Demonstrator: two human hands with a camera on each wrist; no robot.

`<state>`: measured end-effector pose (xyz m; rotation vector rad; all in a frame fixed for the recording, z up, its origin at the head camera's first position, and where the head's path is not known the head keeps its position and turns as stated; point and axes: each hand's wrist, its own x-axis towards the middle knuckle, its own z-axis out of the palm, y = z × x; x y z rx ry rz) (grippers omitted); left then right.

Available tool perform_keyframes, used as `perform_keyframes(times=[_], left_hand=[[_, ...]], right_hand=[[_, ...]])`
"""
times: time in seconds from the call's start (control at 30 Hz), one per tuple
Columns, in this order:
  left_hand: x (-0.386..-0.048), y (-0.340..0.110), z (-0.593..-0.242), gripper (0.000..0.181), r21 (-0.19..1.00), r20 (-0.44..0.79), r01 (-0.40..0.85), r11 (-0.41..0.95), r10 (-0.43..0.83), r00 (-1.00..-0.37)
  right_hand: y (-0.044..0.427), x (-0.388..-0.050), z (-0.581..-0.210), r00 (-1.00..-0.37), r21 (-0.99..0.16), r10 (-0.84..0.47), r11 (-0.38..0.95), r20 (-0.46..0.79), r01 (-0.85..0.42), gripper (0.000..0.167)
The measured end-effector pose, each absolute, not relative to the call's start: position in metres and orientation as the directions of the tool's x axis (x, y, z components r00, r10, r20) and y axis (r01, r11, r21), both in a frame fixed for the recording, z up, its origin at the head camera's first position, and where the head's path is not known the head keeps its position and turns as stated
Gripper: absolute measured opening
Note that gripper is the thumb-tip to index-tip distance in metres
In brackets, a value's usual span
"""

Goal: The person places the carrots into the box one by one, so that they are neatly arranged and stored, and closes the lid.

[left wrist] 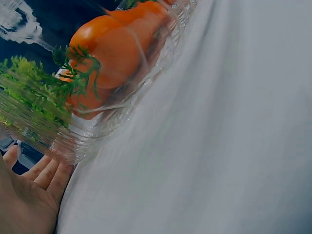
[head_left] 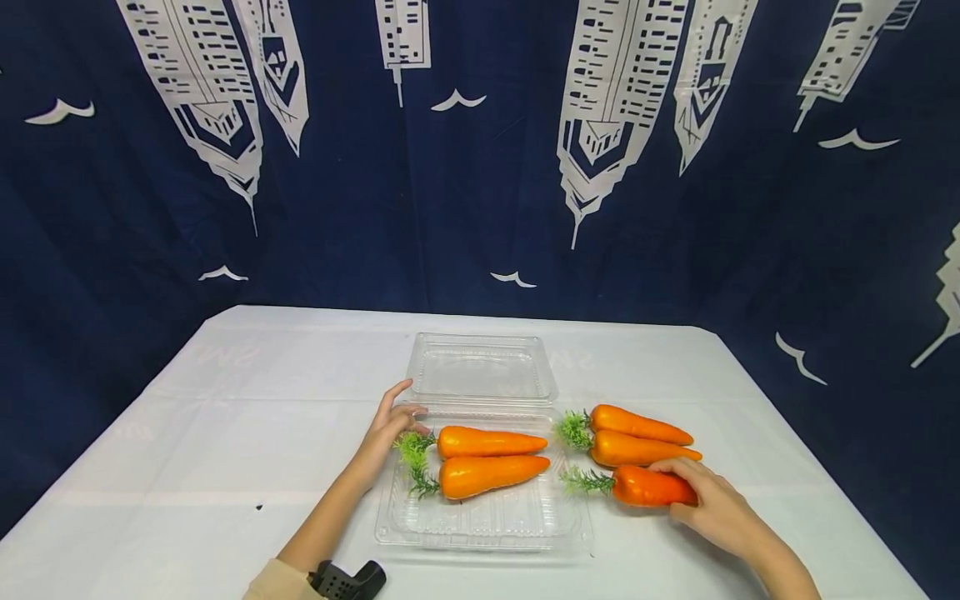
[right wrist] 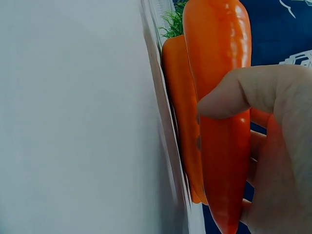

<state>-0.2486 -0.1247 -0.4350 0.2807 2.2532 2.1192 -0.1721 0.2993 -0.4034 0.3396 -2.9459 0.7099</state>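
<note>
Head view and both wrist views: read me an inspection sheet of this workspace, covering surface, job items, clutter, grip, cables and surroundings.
Surface: white tablecloth, creased in places.
Container: clear plastic, open, lid lying behind it.
Packed carrots: two, side by side in the container, green tops to the left.
Loose carrots: two, side by side, right of the container.
Held carrot: nearer the person than the loose pair.
Clutter: small dark speck on the tablecloth.
Left grip: bare hand at the container's left edge.
Right grip: thumb and fingers around the held carrot.
Cables: nothing seen.
Surroundings: dark blue curtain with white prints.
</note>
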Motion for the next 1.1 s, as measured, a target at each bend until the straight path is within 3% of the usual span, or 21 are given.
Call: perform_keyframes(times=[1.1], left_hand=[[-0.248, -0.126, -0.435, 0.061, 0.992, 0.096, 0.107, 0.067, 0.153, -0.983]], right_hand=[[0.288, -0.166, -0.377, -0.96, -0.403, -0.195, 0.877, 0.199, -0.262, 0.042]])
